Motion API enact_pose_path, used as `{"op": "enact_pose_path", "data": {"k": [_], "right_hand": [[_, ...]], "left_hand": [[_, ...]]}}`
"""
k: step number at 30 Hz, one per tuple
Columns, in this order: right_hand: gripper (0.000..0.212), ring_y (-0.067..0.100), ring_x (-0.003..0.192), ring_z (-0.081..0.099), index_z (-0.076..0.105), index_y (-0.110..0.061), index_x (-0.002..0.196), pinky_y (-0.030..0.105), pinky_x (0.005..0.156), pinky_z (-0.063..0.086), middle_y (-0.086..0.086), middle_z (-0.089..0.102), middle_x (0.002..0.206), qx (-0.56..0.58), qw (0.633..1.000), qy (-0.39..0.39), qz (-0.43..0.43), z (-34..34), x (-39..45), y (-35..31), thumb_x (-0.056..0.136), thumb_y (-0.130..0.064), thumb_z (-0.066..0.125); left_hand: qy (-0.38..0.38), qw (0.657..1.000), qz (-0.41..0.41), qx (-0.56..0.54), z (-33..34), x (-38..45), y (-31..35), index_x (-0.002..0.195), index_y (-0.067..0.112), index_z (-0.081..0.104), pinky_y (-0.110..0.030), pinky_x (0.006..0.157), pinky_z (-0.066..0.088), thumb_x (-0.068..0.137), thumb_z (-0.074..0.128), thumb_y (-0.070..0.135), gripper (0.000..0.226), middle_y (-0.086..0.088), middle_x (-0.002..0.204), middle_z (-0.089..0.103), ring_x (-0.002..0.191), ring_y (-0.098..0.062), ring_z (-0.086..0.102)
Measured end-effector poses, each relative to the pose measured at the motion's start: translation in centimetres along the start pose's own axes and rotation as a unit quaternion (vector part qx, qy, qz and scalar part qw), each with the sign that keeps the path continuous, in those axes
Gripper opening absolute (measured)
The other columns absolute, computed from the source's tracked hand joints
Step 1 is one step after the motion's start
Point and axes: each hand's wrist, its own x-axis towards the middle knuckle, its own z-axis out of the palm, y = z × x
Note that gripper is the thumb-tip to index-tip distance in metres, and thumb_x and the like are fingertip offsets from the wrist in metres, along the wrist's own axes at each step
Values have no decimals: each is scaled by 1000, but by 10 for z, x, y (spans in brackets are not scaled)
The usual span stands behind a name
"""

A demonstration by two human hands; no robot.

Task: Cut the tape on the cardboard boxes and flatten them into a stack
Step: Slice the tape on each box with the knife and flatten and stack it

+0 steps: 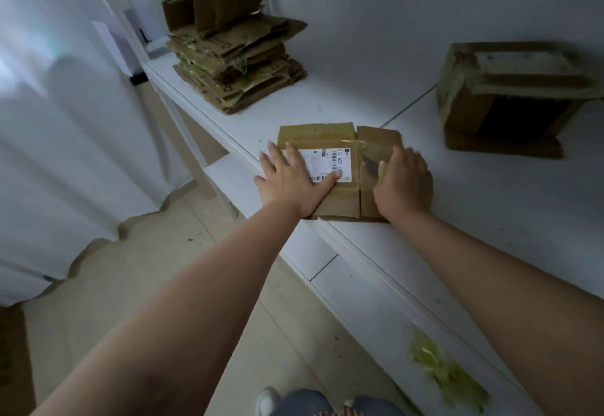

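1. Cardboard box (340,167), flattened and taped, lies on the white table (376,95) near its front edge, directly before the person; only the head view shows it.
2. Well behind it to the left, near the table's far corner, stands a stack of flattened boxes (235,56), with loose, bent pieces of cardboard leaning on top.
3. Well off to the right sits an unflattened box (510,92), its open dark side facing the camera and one flap lying on the table.
4. A crumpled wad of yellowish tape (447,373) lies on the table edge close to the camera, blurred.
5. White curtains (65,105) hang at the left over a pale tiled floor (196,285).
6. Nothing lies between the hands and the box; both forearms reach straight to it.
7. The left hand (291,180) lies flat on the box's left half, fingers spread and straight, its thumb across the white shipping label (327,162).
8. The right hand (403,180) is on the box's right part, fingers curled round a small knife (374,167) whose tip points at the clear tape beside the label.
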Motion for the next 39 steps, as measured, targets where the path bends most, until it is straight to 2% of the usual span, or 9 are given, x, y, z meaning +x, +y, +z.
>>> {"op": "enact_pose_path", "data": {"k": [4, 8, 11, 15, 20, 24, 27, 33, 39], "right_hand": [[33, 34, 113, 46, 46, -9, 125, 45, 92, 42, 15, 54, 125, 1, 999, -16, 34, -13, -2, -7, 93, -15, 49], [44, 35, 119, 43, 41, -9, 130, 46, 90, 43, 16, 48, 130, 38, 995, -35, 89, -16, 8, -17, 89, -18, 54], [45, 39, 117, 44, 38, -10, 132, 47, 89, 45, 19, 40, 131, 80, 984, -59, 145, -17, 17, -21, 89, -18, 52], [47, 42, 102, 52, 29, -16, 134, 42, 78, 44, 19, 31, 130, 121, 980, -64, 143, -12, 29, -43, 90, -16, 47], [58, 46, 95, 57, 25, -13, 140, 41, 79, 44, 23, 29, 134, 126, 978, 41, 159, -21, 61, -94, 88, -10, 50], [44, 44, 95, 58, 33, -9, 134, 40, 77, 42, 21, 32, 133, 152, 966, 139, 156, -28, 100, -145, 93, -18, 47], [35, 41, 90, 58, 37, -6, 127, 35, 69, 35, 20, 34, 131, 156, 955, 195, 162, -27, 125, -192, 97, -23, 44], [31, 39, 89, 58, 41, -14, 124, 34, 73, 37, 15, 33, 131, 186, 941, 244, 145, -34, 169, -291, 94, -20, 45], [31, 38, 98, 57, 44, -19, 129, 32, 82, 38, 12, 33, 133, 215, 946, 218, 111, -25, 205, -364, 98, -26, 40]], "left_hand": [[-4, 998, -48, -38, -14, -8, -4, 149, 18, 12, -50, 95, 42, 71, 35, 90, 109, -19, 154, 20, 135, -41, 33], [-16, 996, -60, -60, -31, -10, 1, 145, 24, 24, -41, 79, 44, 70, 47, 86, 100, -12, 130, 41, 114, -36, 53], [18, 998, -31, -42, -46, -9, -6, 142, 28, 29, -38, 73, 43, 67, 49, 86, 97, -11, 123, 43, 108, -32, 55], [127, 990, 42, 40, -79, 13, -21, 144, 34, 24, -34, 72, 40, 66, 57, 83, 98, -8, 119, 40, 106, -25, 50], [230, 963, 128, 57, -125, 70, -37, 149, 34, 16, -32, 72, 42, 67, 57, 82, 103, -10, 130, 36, 112, -24, 44], [273, 947, 167, 37, -165, 124, -61, 148, 33, 19, -31, 68, 40, 69, 54, 82, 100, -10, 126, 38, 109, -25, 46], [287, 937, 198, 35, -201, 167, -89, 146, 33, 23, -31, 65, 41, 69, 50, 84, 96, -11, 123, 41, 105, -26, 50], [274, 933, 233, 4, -266, 254, -154, 136, 29, 42, -33, 67, 41, 71, 44, 86, 86, -11, 117, 45, 98, -29, 56], [221, 949, 218, -59, -295, 332, -202, 135, 34, 40, -36, 73, 44, 68, 43, 89, 87, -11, 118, 46, 104, -34, 55]]}}
